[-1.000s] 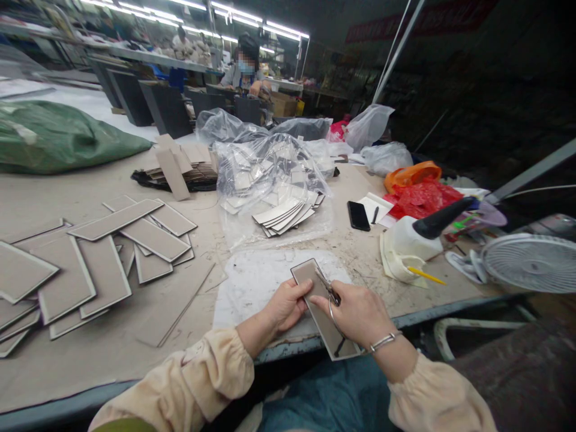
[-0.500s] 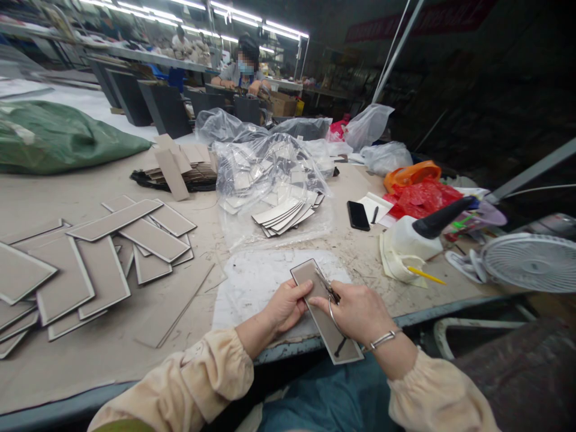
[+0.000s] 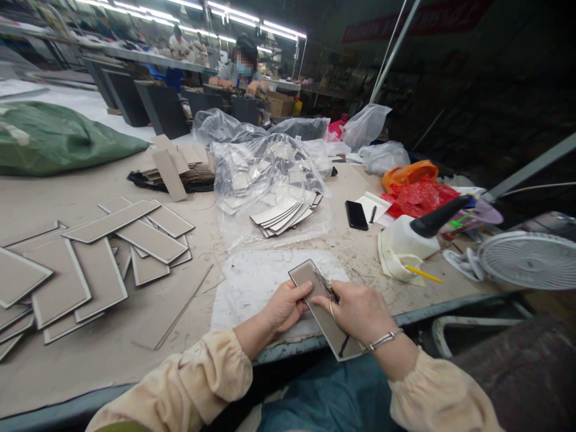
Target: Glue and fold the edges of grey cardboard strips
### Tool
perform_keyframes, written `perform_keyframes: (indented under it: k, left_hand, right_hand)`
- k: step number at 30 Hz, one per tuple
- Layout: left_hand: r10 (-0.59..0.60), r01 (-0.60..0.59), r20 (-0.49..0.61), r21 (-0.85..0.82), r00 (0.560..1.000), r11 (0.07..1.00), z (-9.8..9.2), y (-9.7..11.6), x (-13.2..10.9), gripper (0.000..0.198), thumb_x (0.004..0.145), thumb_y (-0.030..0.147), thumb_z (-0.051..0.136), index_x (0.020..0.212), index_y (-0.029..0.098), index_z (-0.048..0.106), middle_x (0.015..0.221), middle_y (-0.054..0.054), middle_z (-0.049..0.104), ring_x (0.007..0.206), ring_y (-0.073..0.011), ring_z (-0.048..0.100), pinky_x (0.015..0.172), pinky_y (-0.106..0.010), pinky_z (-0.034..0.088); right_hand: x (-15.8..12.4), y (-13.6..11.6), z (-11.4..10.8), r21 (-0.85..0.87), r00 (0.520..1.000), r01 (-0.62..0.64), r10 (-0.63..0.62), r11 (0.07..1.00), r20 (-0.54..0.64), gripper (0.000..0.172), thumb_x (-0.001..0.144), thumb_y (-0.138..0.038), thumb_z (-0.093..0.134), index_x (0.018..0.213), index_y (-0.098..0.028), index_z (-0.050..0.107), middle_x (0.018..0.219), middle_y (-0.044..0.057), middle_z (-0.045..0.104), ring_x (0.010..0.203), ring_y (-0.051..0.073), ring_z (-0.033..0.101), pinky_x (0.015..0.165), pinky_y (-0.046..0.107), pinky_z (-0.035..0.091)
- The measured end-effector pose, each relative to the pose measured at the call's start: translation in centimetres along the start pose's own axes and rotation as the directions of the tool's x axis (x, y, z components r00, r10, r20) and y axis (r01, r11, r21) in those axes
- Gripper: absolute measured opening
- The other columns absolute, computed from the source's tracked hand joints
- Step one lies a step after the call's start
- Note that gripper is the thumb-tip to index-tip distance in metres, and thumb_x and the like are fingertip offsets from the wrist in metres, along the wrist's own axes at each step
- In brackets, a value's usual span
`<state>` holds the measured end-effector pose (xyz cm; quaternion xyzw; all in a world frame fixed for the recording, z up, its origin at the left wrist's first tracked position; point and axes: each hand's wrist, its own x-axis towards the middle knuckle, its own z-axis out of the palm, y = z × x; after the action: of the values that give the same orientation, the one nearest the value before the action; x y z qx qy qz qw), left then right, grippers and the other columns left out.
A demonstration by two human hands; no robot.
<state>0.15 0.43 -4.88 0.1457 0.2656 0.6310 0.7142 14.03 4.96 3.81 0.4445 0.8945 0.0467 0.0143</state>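
Observation:
My left hand [image 3: 284, 305] is closed on a narrow grey-beige panel [image 3: 324, 327] with a pale border and dark edge, its thumb flat on the upper face. The panel lies at a slant over the table's front edge. My right hand [image 3: 360, 309] grips scissors [image 3: 326, 282], their blades pointing up and left along the panel's right long edge. A looped metal handle shows below the right thumb. The fingers under the panel are partly hidden. Beneath the panel's upper end is a white sheet [image 3: 247, 279].
Loose bordered panels [image 3: 60, 279] overlap at left. A clear plastic bag [image 3: 229, 225] with pale pieces lies ahead. At right are a phone [image 3: 356, 215], a white bottle [image 3: 407, 234] with a black spout, and a fan [image 3: 528, 258]. A co-worker [image 3: 245, 72] sits farther back.
The view has shifted slightly. Both hands keep their hold, and the scissor blades look closer together. The panel's near end has tilted a little.

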Motion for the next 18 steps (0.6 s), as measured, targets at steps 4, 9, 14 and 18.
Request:
perform_keyframes:
  k: [4,9,14,18]
  left_hand:
    - [-0.013,0.013,0.002,0.035,1.0,0.999,-0.03,0.02,-0.03,0.036,0.076,0.025,0.069,0.108,0.01,0.062,0.104,-0.014,0.067,0.095,-0.0239,0.063,0.084,-0.034,0.049]
    - [-0.012,0.012,-0.001,0.05,1.0,0.999,0.05,0.09,-0.12,0.038,0.074,0.028,0.072,0.107,0.011,0.063,0.103,-0.013,0.067,0.094,-0.0245,0.063,0.084,-0.035,0.048]
    - [-0.026,0.026,-0.002,0.051,1.0,0.998,0.18,0.15,-0.23,0.038,0.073,0.028,0.072,0.106,0.011,0.064,0.102,-0.013,0.067,0.092,-0.0229,0.063,0.083,-0.033,0.049]
    - [-0.026,0.026,0.0,0.045,1.0,0.999,0.31,0.23,-0.31,0.04,0.071,0.029,0.074,0.105,0.011,0.064,0.101,-0.013,0.068,0.09,-0.0229,0.064,0.082,-0.033,0.049]
  right_hand:
    - [0.18,-0.29,-0.56,-0.012,1.0,-0.011,0.011,1.0,-0.005,0.05,0.08,-0.069,0.042,0.072,-0.023,0.06,0.065,0.004,0.067,0.059,0.019,0.062,0.051,0.028,0.022]
    - [0.23,-0.4,-0.47,-0.014,1.0,-0.011,0.011,1.0,-0.003,0.05,0.081,-0.069,0.041,0.072,-0.023,0.06,0.066,0.004,0.067,0.06,0.019,0.062,0.051,0.027,0.023]
    - [0.27,-0.22,-0.1,0.003,1.0,0.01,-0.01,1.0,-0.008,0.05,0.081,-0.068,0.041,0.072,-0.022,0.06,0.066,0.005,0.067,0.062,0.019,0.063,0.052,0.028,0.025]
    - [0.3,-0.07,0.12,0.021,0.999,0.032,-0.032,0.999,-0.005,0.049,0.083,-0.065,0.043,0.072,-0.021,0.061,0.067,0.006,0.067,0.062,0.018,0.062,0.053,0.027,0.025]
